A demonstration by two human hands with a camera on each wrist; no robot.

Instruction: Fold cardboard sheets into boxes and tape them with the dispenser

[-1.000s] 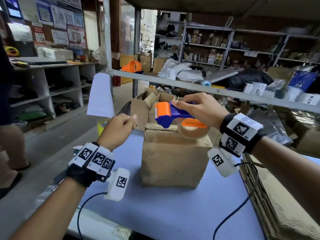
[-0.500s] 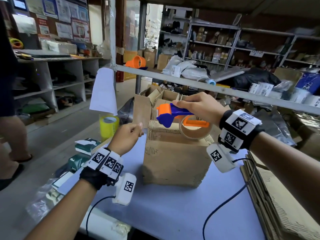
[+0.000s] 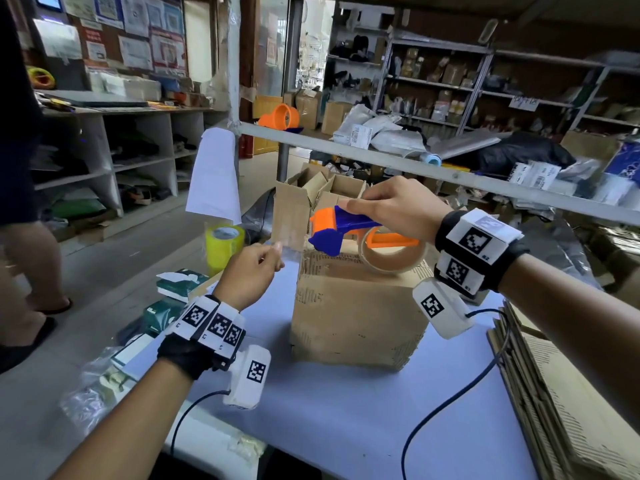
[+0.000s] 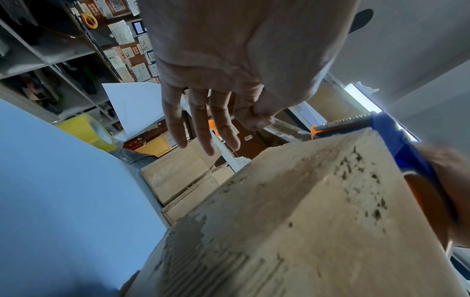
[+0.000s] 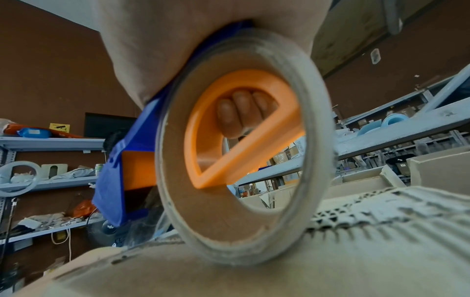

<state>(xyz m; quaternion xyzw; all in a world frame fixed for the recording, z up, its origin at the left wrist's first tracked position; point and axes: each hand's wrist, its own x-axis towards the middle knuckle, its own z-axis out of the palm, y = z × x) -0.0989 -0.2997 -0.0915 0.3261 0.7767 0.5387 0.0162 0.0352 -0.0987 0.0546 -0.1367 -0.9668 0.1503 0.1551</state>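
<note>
A folded cardboard box point(image 3: 356, 317) stands on the blue table point(image 3: 346, 417). My right hand point(image 3: 391, 206) grips the blue and orange tape dispenser point(image 3: 341, 226) just over the box's top, and its tape roll point(image 3: 394, 256) touches the top. In the right wrist view my fingers point(image 5: 239, 114) curl through the orange handle point(image 5: 254, 160) inside the tape roll point(image 5: 244, 231). My left hand point(image 3: 256, 268) is beside the box's upper left corner. Its thumb and forefinger pinch the clear tape end point(image 4: 279, 124) drawn from the dispenser point(image 4: 396, 140), while the other fingers are straight.
Flat cardboard sheets point(image 3: 571, 393) are stacked at the right table edge. A yellow tape roll point(image 3: 223, 242) and green packets point(image 3: 180, 285) lie left of the box. Open boxes point(image 3: 311, 195) stand behind it, under a metal bar point(image 3: 415, 168). A person point(image 3: 20, 202) stands at far left.
My left hand has drawn a little nearer the box's upper left corner with the tape end. The dispenser stays over the box top. The view has shifted, and the yellow roll now shows.
</note>
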